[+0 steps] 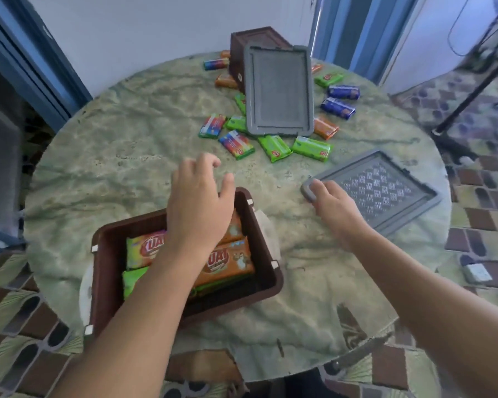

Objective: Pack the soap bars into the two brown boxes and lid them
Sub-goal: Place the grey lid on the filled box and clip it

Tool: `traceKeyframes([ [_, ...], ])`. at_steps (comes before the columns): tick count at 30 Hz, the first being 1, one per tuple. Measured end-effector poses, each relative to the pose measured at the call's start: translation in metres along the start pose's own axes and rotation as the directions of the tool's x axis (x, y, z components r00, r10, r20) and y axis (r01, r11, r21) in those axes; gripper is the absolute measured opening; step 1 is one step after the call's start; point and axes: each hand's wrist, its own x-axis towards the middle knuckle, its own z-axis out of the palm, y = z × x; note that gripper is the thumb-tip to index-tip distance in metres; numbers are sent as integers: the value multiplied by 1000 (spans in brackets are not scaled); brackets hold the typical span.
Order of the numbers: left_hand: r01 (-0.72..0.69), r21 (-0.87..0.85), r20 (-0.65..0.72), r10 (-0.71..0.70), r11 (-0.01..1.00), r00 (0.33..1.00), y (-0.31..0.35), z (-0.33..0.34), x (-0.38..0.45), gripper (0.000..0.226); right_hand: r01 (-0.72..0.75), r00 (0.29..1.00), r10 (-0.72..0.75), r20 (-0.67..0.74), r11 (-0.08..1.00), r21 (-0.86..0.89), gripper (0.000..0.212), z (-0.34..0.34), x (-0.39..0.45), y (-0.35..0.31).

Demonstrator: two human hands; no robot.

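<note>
A brown box (266, 237) stands near the table's front edge and holds several wrapped soap bars (227, 261), orange and green. My left hand (197, 202) hovers over the box's far rim with relaxed fingers and holds nothing. My right hand (332, 206) grips the near corner of a grey lid (385, 191) that lies flat on the right of the table. A second brown box (239, 50) stands at the far side, with another grey lid (279, 90) leaning against it. Several loose soap bars (273, 147), green, blue and orange, lie scattered around that lid.
The round table (121, 156) has a mottled green top, with bare surface on its left half. A black stand leg (469, 90) crosses the floor at the right. A small white object (476, 272) lies on the patterned floor at the right.
</note>
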Motion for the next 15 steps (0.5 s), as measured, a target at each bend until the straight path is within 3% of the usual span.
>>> traceKeyframes([
  [4, -93, -72, 133, 102, 993, 986, 77, 59, 22, 23, 23, 997, -35, -69, 984, -179, 30, -75, 39, 28],
  [7, -110, 35, 337, 91, 993, 937, 125, 122, 25, 30, 7, 994, -40, -104, 955, -297, 32, -127, 70, 55],
  [11, -26, 235, 656, -139, 972, 742, 154, 198, 18, 62, 9, 996, -47, -80, 906, -423, 35, -173, 110, 84],
  [13, 21, 317, 723, -256, 948, 642, 155, 221, 12, 78, 2, 998, -32, -58, 889, -457, 40, -187, 128, 95],
  [15, 68, 342, 724, -309, 937, 617, 154, 236, 12, 84, 3, 1000, -14, -18, 868, -496, 46, -199, 146, 103],
])
